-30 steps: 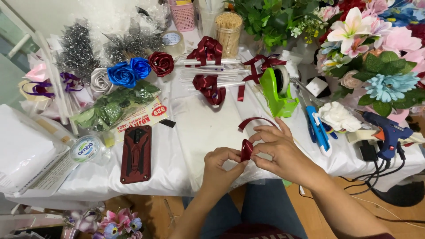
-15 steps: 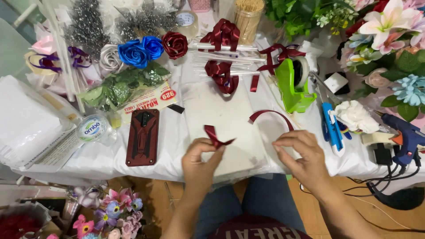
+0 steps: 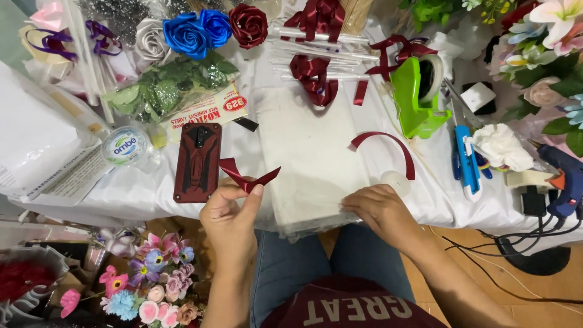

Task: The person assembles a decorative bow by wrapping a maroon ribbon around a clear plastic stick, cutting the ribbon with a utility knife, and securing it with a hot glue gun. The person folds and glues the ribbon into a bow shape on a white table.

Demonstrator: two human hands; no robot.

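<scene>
My left hand (image 3: 231, 222) pinches a folded piece of dark red ribbon (image 3: 248, 177) between thumb and fingers, holding it just above the table's near edge beside a red and black phone (image 3: 197, 161). My right hand (image 3: 379, 209) rests palm down on the near edge of a white cloth pad (image 3: 310, 152), its fingers curled, holding nothing I can see. A curved strip of dark red ribbon (image 3: 392, 146) lies just beyond the right hand, next to a small white disc (image 3: 396, 180).
A green tape dispenser (image 3: 419, 94), blue scissors (image 3: 466, 159) and a blue glue gun (image 3: 562, 176) lie to the right. Ribbon roses (image 3: 194, 30), white sticks (image 3: 316, 51) and red bows (image 3: 313, 76) sit at the back. A clear cup (image 3: 126, 146) stands left. Artificial flowers (image 3: 152, 279) sit on the floor.
My hands parted: the left carried the folded ribbon piece leftward, the right let go and dropped to the pad's edge. The camera view moved closer to the table.
</scene>
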